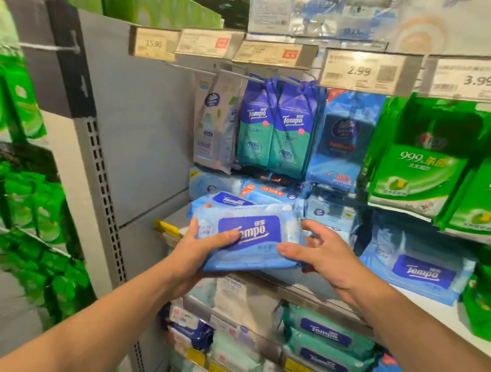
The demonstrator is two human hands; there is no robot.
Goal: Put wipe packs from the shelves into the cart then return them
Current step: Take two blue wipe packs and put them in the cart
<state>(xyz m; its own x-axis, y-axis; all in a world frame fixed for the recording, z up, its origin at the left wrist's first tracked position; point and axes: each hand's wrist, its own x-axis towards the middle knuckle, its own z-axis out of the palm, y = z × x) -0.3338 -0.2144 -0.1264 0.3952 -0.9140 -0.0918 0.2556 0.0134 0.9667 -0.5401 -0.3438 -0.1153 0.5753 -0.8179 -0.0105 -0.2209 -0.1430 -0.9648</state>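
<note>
Shelf (424, 305) holds wipe packs; left hand (199, 250) grips one (251, 237).

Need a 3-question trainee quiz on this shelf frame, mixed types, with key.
1. True or false: the left hand holds the light blue Tempo wipe pack, thumb across its front.
2. The right hand is: A) curled round a green pack B) fingers spread at the pack's right end C) out of view.
3. Fill in: the price tag above the hanging blue packs reads ____.

Key: 1 true; 2 B; 3 2.99.
</note>
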